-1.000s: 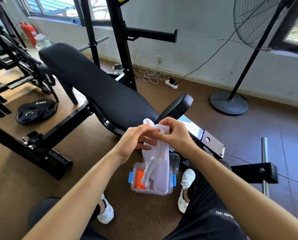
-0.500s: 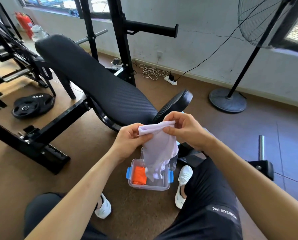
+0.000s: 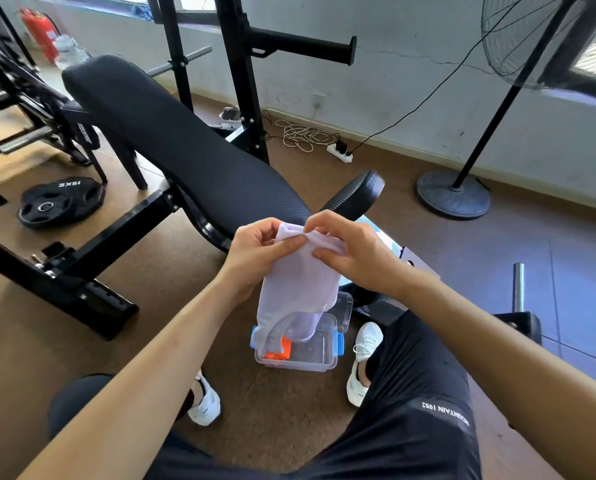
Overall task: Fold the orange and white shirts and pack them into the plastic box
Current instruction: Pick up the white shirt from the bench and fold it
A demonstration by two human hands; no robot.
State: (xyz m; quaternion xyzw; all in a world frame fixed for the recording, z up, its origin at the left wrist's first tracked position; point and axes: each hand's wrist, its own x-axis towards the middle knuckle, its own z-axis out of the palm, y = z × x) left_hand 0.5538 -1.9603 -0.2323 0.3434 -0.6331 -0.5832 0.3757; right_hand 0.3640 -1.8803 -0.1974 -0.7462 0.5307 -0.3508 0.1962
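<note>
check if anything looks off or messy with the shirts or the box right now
Mostly fine. The white shirt is only half folded: both hands pinch its top edge and a loose end dangles over the plastic box. The orange shirt lies folded inside. Nothing looks spilled or damaged.

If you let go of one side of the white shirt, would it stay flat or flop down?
It would probably flop. The white shirt already sags in soft folds below the left hand and right hand pinching its top edge. It looks light, since fingertips alone hold it. Its lower end dangles over the plastic box, so it would likely droop in there.
</note>
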